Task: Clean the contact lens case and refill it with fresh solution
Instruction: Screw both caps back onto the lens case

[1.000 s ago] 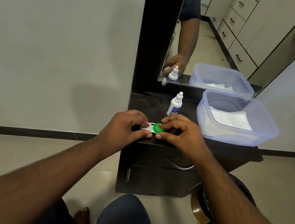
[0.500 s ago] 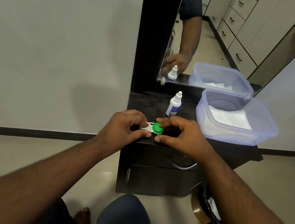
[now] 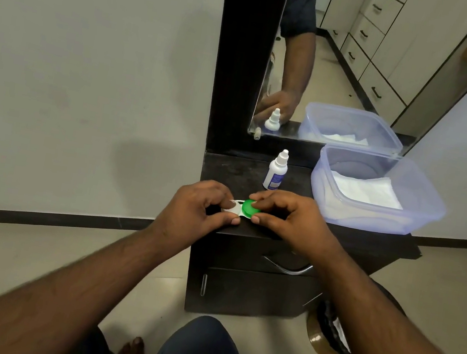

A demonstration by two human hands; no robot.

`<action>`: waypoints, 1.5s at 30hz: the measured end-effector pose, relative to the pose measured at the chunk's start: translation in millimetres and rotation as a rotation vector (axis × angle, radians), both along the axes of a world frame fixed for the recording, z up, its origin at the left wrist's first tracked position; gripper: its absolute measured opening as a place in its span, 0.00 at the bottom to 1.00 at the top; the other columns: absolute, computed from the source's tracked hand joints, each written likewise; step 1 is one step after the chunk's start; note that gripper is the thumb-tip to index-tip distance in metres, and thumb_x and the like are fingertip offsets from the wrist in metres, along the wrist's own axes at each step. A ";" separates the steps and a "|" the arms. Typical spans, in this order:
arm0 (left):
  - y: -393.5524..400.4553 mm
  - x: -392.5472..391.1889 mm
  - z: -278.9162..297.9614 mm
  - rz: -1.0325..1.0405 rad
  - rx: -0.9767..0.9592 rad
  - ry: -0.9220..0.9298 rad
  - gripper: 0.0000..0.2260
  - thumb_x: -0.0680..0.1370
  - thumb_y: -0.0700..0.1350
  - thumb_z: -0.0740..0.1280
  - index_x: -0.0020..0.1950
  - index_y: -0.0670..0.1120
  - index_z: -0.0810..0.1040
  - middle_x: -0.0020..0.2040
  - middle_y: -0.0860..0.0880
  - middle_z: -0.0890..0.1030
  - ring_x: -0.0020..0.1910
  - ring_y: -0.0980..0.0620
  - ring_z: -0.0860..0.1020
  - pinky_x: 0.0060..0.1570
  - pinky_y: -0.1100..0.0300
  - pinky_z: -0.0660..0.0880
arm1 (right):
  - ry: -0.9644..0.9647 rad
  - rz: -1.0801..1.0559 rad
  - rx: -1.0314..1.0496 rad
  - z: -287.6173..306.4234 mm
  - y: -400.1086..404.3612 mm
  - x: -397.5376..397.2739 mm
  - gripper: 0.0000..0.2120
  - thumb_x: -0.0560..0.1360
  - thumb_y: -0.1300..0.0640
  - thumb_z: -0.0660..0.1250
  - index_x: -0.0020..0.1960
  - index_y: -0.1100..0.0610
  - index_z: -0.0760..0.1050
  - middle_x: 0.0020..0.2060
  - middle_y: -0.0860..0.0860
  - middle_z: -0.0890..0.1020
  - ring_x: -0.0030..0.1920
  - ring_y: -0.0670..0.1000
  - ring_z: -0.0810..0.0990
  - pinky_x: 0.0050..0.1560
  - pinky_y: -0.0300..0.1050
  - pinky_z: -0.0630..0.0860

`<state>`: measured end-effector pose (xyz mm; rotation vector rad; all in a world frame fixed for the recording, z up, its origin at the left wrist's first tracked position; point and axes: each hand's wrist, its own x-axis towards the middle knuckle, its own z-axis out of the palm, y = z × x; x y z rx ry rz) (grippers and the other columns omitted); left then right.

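At the surface's front edge, left hand (image 3: 191, 211) pins the lens case (image 3: 233, 208) steady so right hand (image 3: 290, 221) can pinch and twist its green cap (image 3: 250, 208).

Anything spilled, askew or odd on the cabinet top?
Nothing stands out. The small white solution bottle stands upright and capped; the clear plastic tub sits level. Left hand and right hand hold the white contact lens case by its green cap.

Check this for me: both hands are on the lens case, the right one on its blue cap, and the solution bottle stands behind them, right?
Not quite. In the head view the cap under the right hand is green, not blue. The rest holds: the left hand holds the lens case, the solution bottle behind.
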<state>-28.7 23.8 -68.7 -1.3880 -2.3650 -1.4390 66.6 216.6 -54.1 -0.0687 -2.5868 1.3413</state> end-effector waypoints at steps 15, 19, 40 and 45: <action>-0.6 -0.4 -0.6 -0.004 0.010 0.001 0.07 0.67 0.42 0.78 0.42 0.43 0.84 0.46 0.48 0.83 0.44 0.54 0.81 0.43 0.61 0.78 | -0.104 -0.083 -0.057 2.9 -3.4 -3.8 0.21 0.64 0.61 0.79 0.54 0.49 0.78 0.46 0.47 0.81 0.43 0.44 0.77 0.47 0.38 0.77; -0.5 0.5 -0.2 0.002 0.001 0.009 0.07 0.67 0.42 0.78 0.43 0.43 0.84 0.46 0.47 0.83 0.44 0.53 0.81 0.43 0.59 0.80 | -0.127 -0.036 -0.029 7.9 -1.1 -1.4 0.26 0.64 0.60 0.79 0.60 0.50 0.78 0.51 0.45 0.78 0.46 0.45 0.78 0.50 0.38 0.78; -0.1 2.1 1.2 0.012 -0.023 -0.001 0.07 0.68 0.43 0.78 0.42 0.44 0.83 0.46 0.49 0.82 0.44 0.55 0.80 0.43 0.67 0.77 | -0.175 -0.054 -0.012 11.0 -3.9 -2.3 0.21 0.66 0.58 0.77 0.59 0.50 0.79 0.47 0.46 0.79 0.44 0.46 0.77 0.48 0.37 0.77; 0.7 1.5 1.2 0.021 -0.030 -0.009 0.08 0.68 0.43 0.78 0.44 0.44 0.84 0.47 0.49 0.83 0.45 0.55 0.80 0.43 0.68 0.77 | -0.211 0.010 0.077 14.7 -0.3 -3.3 0.20 0.69 0.58 0.74 0.60 0.50 0.79 0.51 0.45 0.78 0.47 0.43 0.76 0.51 0.36 0.75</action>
